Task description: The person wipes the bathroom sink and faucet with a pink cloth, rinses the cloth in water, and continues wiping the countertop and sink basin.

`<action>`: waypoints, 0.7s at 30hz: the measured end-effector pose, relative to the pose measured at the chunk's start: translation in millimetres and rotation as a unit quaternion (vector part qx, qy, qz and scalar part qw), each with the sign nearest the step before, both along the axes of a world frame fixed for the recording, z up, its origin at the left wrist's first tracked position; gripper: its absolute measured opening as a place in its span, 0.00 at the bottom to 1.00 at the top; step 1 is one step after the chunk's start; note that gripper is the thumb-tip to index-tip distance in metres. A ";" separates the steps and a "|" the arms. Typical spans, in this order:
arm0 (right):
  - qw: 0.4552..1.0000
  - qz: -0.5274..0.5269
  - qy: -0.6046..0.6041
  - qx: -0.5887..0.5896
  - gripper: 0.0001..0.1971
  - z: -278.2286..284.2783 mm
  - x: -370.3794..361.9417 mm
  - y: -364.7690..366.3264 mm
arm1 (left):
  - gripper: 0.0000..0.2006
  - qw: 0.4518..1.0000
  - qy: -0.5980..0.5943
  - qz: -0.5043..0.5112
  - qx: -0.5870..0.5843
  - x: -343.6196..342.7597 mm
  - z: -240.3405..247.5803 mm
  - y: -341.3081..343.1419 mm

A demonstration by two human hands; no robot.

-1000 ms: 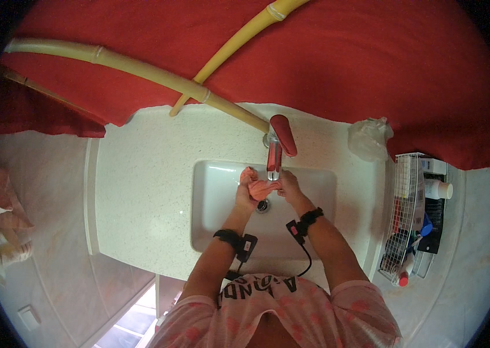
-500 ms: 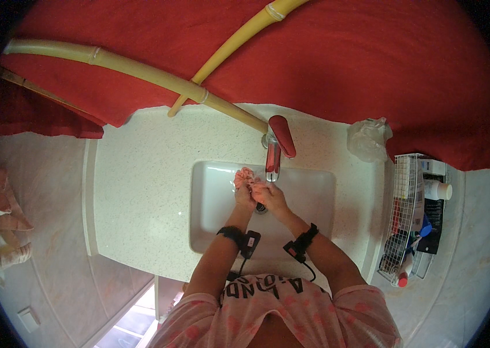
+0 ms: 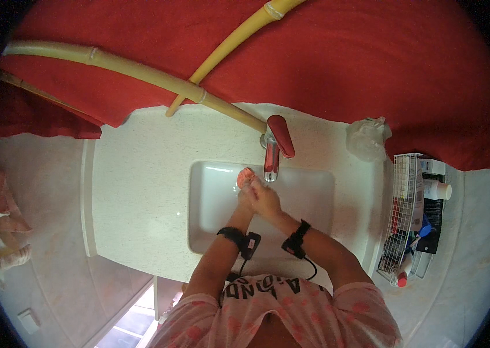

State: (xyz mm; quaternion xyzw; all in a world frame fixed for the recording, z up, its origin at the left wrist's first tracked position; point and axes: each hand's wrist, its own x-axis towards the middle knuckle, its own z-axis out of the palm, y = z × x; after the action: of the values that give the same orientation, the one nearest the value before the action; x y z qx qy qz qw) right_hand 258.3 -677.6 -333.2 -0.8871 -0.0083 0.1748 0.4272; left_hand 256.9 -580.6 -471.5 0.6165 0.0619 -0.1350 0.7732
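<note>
A bunched coral-pink cloth (image 3: 245, 176) is squeezed between my two hands over the white sink basin (image 3: 320, 203). My left hand (image 3: 246, 199) grips it from below, its fingers partly covered by the other hand. My right hand (image 3: 264, 200) is closed over the near part of the cloth, pressed against my left. Just beyond them, the faucet (image 3: 271, 165) with its red lever reaches over the basin, its spout slightly right of the cloth. Whether water runs from it I cannot tell.
Bamboo poles (image 3: 140, 71) cross over a red cloth (image 3: 337, 64) behind the speckled counter (image 3: 140, 191). To the right stand a crumpled clear plastic bag (image 3: 368, 139) and a white wire basket (image 3: 402, 214) with bottles. Folded towels (image 3: 1, 220) hang at far left.
My hands have come closer together, the right moving left over the cloth. Less of the cloth shows now, gathered into a tighter bunch. The sink drain is now hidden.
</note>
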 end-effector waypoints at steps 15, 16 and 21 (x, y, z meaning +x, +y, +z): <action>0.990 -0.012 -0.050 -0.129 0.19 -7.7 11.3 -16.2 | 0.16 0.859 0.342 0.120 -0.360 14.8 75.9 -34.9; 0.988 -0.154 0.015 -0.025 0.21 -24.6 22.1 -30.7 | 0.16 0.854 0.352 0.116 -0.366 15.8 81.2 -46.9; 0.987 -0.152 0.006 -0.048 0.20 -42.9 11.5 -43.0 | 0.16 0.846 0.382 0.175 -0.328 14.2 63.7 -59.9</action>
State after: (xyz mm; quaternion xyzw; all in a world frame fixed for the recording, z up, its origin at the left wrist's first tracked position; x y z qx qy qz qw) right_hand 269.8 -720.6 -376.1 -0.8963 0.1381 0.1133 0.4059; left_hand 271.1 -640.5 -407.8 0.2055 0.4112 -0.2345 0.8565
